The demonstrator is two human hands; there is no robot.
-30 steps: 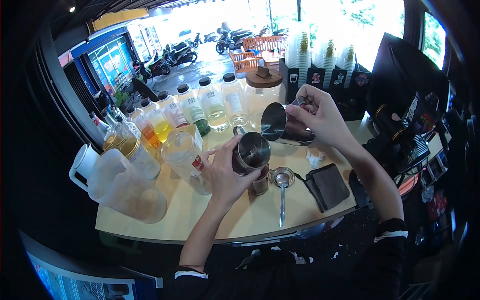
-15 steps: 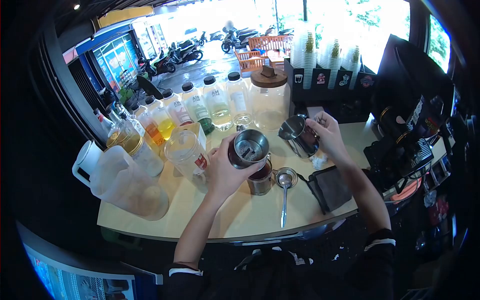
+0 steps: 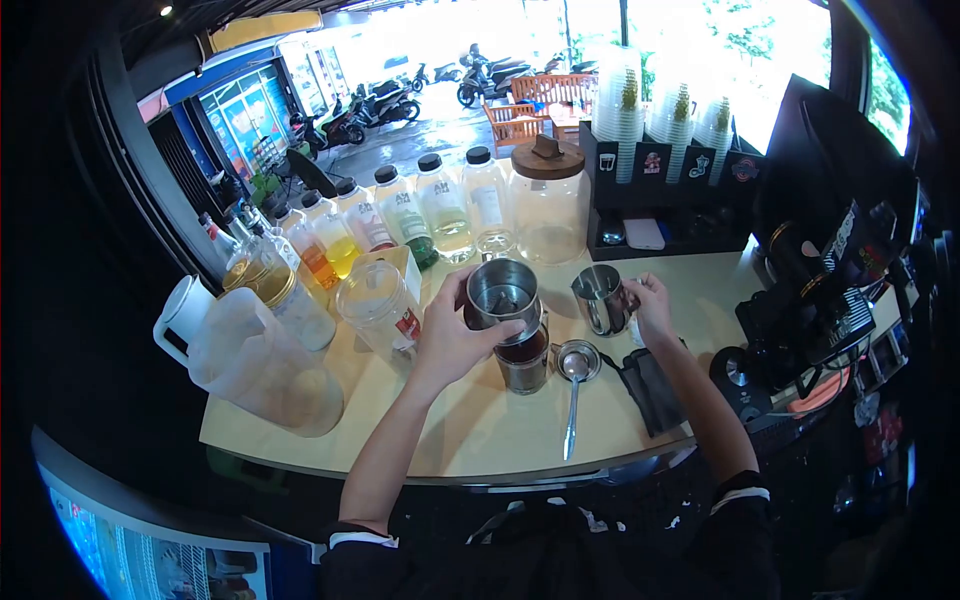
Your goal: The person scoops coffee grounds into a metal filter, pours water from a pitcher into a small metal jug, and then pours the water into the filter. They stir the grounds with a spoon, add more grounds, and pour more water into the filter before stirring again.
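Observation:
My left hand (image 3: 450, 335) is wrapped around a stainless steel cup (image 3: 503, 300), with its open top facing me. Directly below that cup, a glass mug (image 3: 524, 372) of dark liquid stands on the counter (image 3: 480, 430), partly covered from view. To the right, my right hand (image 3: 652, 308) grips the handle of a metal milk pitcher (image 3: 600, 303), which is upright low over the counter. Between the mug and a dark folded cloth (image 3: 652, 392) lies a spoon (image 3: 572, 405), its bowl resting in a small round metal dish (image 3: 590, 358).
Clear plastic jugs (image 3: 255, 365) and a lidded container (image 3: 368, 300) stand at the left. Several syrup bottles (image 3: 440, 215) and a wooden-lidded jar (image 3: 550, 215) line the back. A black cup holder (image 3: 680, 185) and a dark machine (image 3: 830, 270) stand at the right.
The milk pitcher in my right hand has gone from tilted to upright and sits lower. My left hand still holds the steel cup over the mug. The view has shifted slightly.

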